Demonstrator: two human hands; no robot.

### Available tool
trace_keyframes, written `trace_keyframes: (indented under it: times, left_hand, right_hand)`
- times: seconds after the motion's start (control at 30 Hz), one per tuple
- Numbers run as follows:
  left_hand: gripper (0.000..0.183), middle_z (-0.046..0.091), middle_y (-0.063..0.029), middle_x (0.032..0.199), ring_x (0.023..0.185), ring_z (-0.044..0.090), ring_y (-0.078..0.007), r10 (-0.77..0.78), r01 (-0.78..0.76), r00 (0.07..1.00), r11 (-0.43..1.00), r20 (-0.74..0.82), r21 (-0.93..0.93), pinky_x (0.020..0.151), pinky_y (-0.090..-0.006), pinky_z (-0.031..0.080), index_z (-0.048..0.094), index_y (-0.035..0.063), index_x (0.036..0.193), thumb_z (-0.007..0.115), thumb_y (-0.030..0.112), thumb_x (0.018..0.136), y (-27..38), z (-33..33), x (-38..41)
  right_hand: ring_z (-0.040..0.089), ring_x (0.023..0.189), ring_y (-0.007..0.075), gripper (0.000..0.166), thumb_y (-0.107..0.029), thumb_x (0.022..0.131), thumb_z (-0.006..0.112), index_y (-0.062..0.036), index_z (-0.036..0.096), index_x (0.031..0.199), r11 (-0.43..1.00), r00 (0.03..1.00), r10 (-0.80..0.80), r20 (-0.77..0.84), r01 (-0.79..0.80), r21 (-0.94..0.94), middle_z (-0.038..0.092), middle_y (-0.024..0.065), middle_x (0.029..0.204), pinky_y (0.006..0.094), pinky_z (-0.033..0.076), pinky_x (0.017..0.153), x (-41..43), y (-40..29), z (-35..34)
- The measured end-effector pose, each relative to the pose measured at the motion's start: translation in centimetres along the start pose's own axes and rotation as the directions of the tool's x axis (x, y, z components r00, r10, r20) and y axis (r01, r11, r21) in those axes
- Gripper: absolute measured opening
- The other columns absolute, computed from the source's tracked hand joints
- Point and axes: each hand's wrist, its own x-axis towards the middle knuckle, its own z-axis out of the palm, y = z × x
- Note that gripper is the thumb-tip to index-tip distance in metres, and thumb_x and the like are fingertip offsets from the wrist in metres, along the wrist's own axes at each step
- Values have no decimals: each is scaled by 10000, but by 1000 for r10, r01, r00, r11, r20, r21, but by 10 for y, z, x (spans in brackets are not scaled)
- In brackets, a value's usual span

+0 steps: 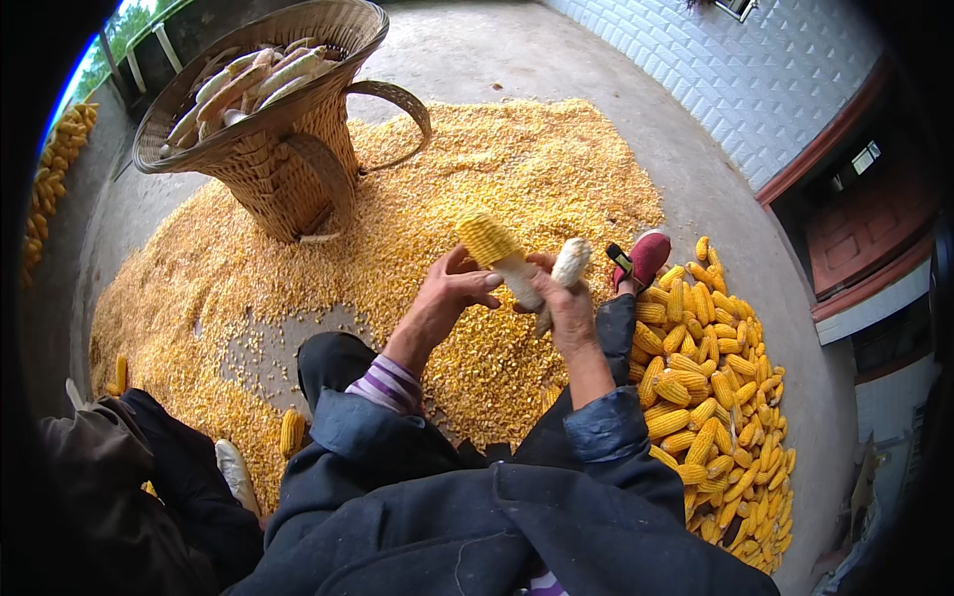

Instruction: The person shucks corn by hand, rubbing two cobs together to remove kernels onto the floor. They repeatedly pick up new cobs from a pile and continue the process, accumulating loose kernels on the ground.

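A partly shelled corn ear (488,240) is tilted in front of me, yellow kernels on its upper end and bare pale cob below. My right hand (565,305) grips its bare end and also holds a whitish bare corncob (571,262) that pokes up past the thumb. Close against the ear's left side is my left hand (456,289), fingers apart and thumb by the bare part; the ear partly hides its fingertips. Beneath both hands spreads a wide layer of loose corn kernels (514,365).
A flared wicker basket (279,175) with strap loops holds bare corncobs (261,78). Whole corn ears (708,402) are heaped at right, beside a red shoe (651,257). Another person's dark-clothed leg (186,477) is at lower left. A tiled wall (715,74) borders the concrete floor.
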Motion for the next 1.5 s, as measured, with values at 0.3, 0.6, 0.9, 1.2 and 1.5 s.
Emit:
trace_keyframes:
  times: [0.3,0.6,0.9,1.2,1.5]
  left_hand:
    - [356,614,-87,906,835,612,-190,-92,81,985,994,-145,-80,772,-347,496,558,-3,1021,684,264,824,-22,1,8]
    - [487,580,-60,870,751,596,-189,-100,119,976,989,-194,91,706,-321,496,522,14,1077,714,314,745,-12,12,6]
    - [383,595,-71,847,742,605,-162,-317,293,945,930,80,223,651,-304,508,521,8,1064,701,195,782,-26,37,-8]
    - [200,500,59,621,499,442,-25,-245,196,969,821,21,536,439,-217,333,564,60,917,673,216,856,-29,47,-34]
    - [332,618,-280,809,812,615,-451,62,163,979,337,-195,927,702,-473,480,498,-60,1015,595,121,754,-101,33,-53]
  right_hand:
    - [611,718,96,170,-172,841,721,-39,650,921,995,995,102,-13,-102,6,657,19,826,231,481,618,-11,16,15]
    - [647,883,168,363,-208,847,695,11,588,1117,991,990,-67,-127,51,-122,639,96,999,277,576,657,6,-8,-17]
    - [594,872,107,337,-164,826,736,-14,632,1108,977,993,-111,40,116,-176,647,36,953,246,476,781,2,-20,-19]
    - [584,955,128,355,-156,828,728,-38,626,1148,981,953,-154,260,180,-78,604,45,1108,272,481,811,-31,-32,-8]
    - [636,683,150,158,-150,838,679,-4,654,893,981,998,12,-66,-24,-190,665,70,758,287,508,651,-22,35,-22]
